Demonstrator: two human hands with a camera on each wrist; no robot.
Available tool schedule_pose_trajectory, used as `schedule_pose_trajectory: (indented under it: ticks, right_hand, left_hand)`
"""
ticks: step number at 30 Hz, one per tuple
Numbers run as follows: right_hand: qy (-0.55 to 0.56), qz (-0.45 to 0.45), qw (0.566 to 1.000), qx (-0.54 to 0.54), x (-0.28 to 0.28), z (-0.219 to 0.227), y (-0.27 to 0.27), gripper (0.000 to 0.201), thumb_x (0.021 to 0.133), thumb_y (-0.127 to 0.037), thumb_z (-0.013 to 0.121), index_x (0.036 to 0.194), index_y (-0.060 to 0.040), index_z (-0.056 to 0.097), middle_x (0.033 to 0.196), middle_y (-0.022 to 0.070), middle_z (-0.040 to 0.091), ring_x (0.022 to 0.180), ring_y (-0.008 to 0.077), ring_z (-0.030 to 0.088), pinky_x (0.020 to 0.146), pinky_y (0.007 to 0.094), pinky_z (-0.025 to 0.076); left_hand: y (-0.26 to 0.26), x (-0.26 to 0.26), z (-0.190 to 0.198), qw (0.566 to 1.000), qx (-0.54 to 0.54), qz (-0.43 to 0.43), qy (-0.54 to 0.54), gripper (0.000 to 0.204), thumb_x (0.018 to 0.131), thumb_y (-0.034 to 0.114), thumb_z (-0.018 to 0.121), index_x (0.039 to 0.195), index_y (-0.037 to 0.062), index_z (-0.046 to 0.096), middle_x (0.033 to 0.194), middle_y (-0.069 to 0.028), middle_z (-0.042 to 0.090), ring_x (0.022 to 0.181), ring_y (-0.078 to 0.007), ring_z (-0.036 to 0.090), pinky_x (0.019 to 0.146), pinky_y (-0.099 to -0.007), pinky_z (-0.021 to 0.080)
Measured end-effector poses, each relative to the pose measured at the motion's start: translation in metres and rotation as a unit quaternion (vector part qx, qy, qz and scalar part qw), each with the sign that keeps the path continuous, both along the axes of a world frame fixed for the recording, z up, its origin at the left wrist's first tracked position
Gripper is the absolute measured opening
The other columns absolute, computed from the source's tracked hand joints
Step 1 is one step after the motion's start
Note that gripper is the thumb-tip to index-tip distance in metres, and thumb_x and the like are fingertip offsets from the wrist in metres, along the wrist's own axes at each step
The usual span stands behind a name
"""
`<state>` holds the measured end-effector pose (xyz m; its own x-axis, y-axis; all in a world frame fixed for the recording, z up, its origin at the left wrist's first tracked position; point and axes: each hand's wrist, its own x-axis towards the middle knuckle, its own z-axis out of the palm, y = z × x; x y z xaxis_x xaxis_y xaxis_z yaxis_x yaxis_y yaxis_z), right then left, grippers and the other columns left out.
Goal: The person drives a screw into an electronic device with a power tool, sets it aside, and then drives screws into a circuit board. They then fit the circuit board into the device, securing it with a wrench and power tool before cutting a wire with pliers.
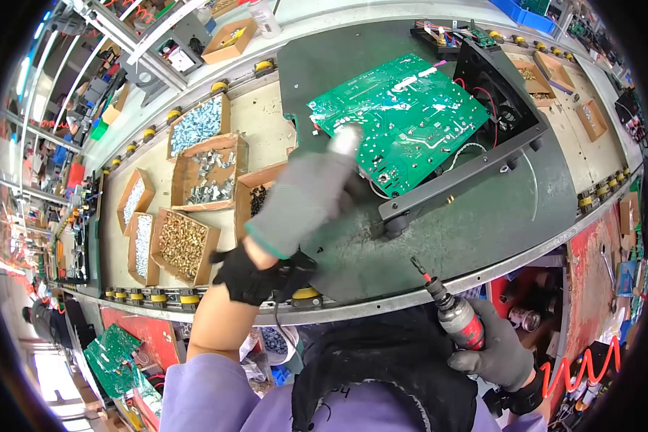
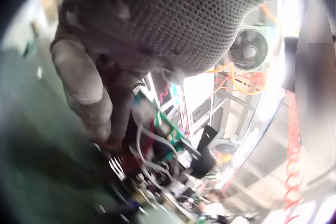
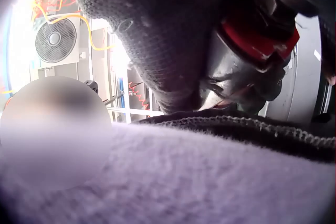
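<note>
Your right grip [image 1: 498, 349] is wrapped around the power driver [image 1: 462, 324]; the bit points forward, away from the grip. Your left grip [image 1: 306, 194] overlaps the left edge of the green circuit board [image 1: 410, 115]; whether its fingers hold anything cannot be told. The board extends rightward from the left grip, well ahead of the right grip, beside the black chassis rail [image 1: 468, 172].

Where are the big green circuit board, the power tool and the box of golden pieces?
Big green circuit board [image 1: 414, 122], head view, its middle.
Power tool [image 1: 464, 324], head view, its red body.
Box of golden pieces [image 1: 208, 252], head view, its right wall.
</note>
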<state>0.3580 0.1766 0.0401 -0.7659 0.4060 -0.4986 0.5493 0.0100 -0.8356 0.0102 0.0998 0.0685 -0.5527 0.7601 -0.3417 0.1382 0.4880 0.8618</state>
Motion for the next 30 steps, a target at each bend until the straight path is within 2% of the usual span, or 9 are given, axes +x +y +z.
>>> schedule_pose_trajectory:
  ticks: [2,4,6,10,16,23,26,28,30]
  right_hand:
    - [0.014,-0.009,1.0,-0.003,0.004,-0.005,0.0,0.085,0.064,-0.043,0.089,0.127,0.0005,0.05,0.106,0.0168,0.06,0.094,0.0294,0.061,0.085,0.0388,0.048]
    - [0.034,-0.016,0.999,-0.01,-0.001,-0.005,0.001,0.084,0.064,-0.042,0.089,0.125,0.0014,0.051,0.103,0.0169,0.06,0.092,0.03,0.06,0.085,0.0391,0.048]
    - [0.031,-0.033,0.998,-0.038,-0.006,-0.005,0.002,0.084,0.063,-0.041,0.089,0.124,0.0025,0.051,0.103,0.0169,0.06,0.091,0.03,0.06,0.085,0.0388,0.048]
    - [0.03,0.022,0.999,-0.005,-0.022,-0.001,0.006,0.082,0.064,-0.036,0.089,0.126,0.0009,0.051,0.106,0.0175,0.062,0.095,0.0311,0.062,0.085,0.0388,0.048]
    - [0.014,0.069,0.997,0.024,-0.038,0.009,0.005,0.086,0.063,-0.038,0.089,0.13,-0.0026,0.048,0.105,0.0167,0.064,0.091,0.0316,0.065,0.081,0.0388,0.05]
    - [-0.004,0.073,0.997,0.011,-0.046,0.014,0.005,0.086,0.063,-0.04,0.089,0.129,-0.003,0.048,0.103,0.016,0.063,0.09,0.0317,0.065,0.081,0.038,0.051]
    - [0.021,0.078,0.996,0.033,-0.045,0.01,0.005,0.085,0.064,-0.039,0.089,0.13,-0.0026,0.048,0.103,0.0158,0.063,0.09,0.0312,0.065,0.081,0.0376,0.05]
    - [0.04,0.08,0.995,0.042,-0.046,0.009,0.004,0.084,0.065,-0.036,0.089,0.13,-0.0027,0.048,0.104,0.0155,0.063,0.09,0.031,0.065,0.082,0.0375,0.05]
    - [0.049,0.09,0.993,0.053,-0.05,0.011,0.005,0.084,0.065,-0.035,0.089,0.131,-0.003,0.047,0.105,0.0157,0.063,0.092,0.031,0.065,0.082,0.0374,0.05]
  left_hand:
    - [-0.017,-0.011,0.01,0.953,-0.086,0.009,0.29,0.031,0.087,0.032,0.068,0.1,0.0038,0.068,0.071,-0.0087,0.06,0.068,-0.0196,0.063,0.064,-0.0348,0.05]
    - [-0.048,-0.008,0.011,0.929,-0.07,-0.147,0.332,0.029,0.079,0.022,0.074,0.105,0.0083,0.069,0.08,-0.0093,0.061,0.071,-0.024,0.062,0.069,-0.0359,0.049]
    - [-0.069,0.004,-0.014,0.924,-0.027,-0.221,0.311,0.028,0.075,0.017,0.075,0.102,0.0109,0.069,0.086,-0.0086,0.06,0.074,-0.0252,0.063,0.071,-0.0356,0.05]
    - [-0.08,0.024,-0.058,0.916,-0.109,-0.189,0.336,0.015,0.076,0.013,0.072,0.088,0.0083,0.064,0.09,-0.0109,0.06,0.081,-0.0323,0.063,0.07,-0.0395,0.051]
    - [-0.078,0.031,-0.067,0.934,-0.023,-0.077,0.349,0.013,0.079,0.013,0.07,0.088,0.0068,0.064,0.09,-0.0118,0.06,0.079,-0.0336,0.062,0.069,-0.0416,0.049]
    - [-0.072,0.03,-0.067,0.923,-0.086,-0.066,0.369,0.013,0.079,0.01,0.069,0.092,0.0077,0.066,0.093,-0.0134,0.06,0.081,-0.0358,0.062,0.068,-0.0418,0.049]
    - [-0.071,0.023,-0.065,0.906,-0.104,-0.092,0.4,0.014,0.082,0.009,0.067,0.096,0.0073,0.066,0.091,-0.011,0.061,0.078,-0.0288,0.064,0.067,-0.0382,0.049]
    - [-0.073,0.016,-0.066,0.979,0.01,-0.023,0.201,0.011,0.088,0.012,0.064,0.096,0.0054,0.065,0.085,-0.0045,0.059,0.069,-0.0169,0.058,0.063,-0.0328,0.047]
    - [-0.072,0.013,-0.061,0.995,0.013,0.014,0.097,0.011,0.091,0.013,0.061,0.098,0.0045,0.063,0.086,-0.0026,0.056,0.069,-0.0132,0.053,0.063,-0.0302,0.045]
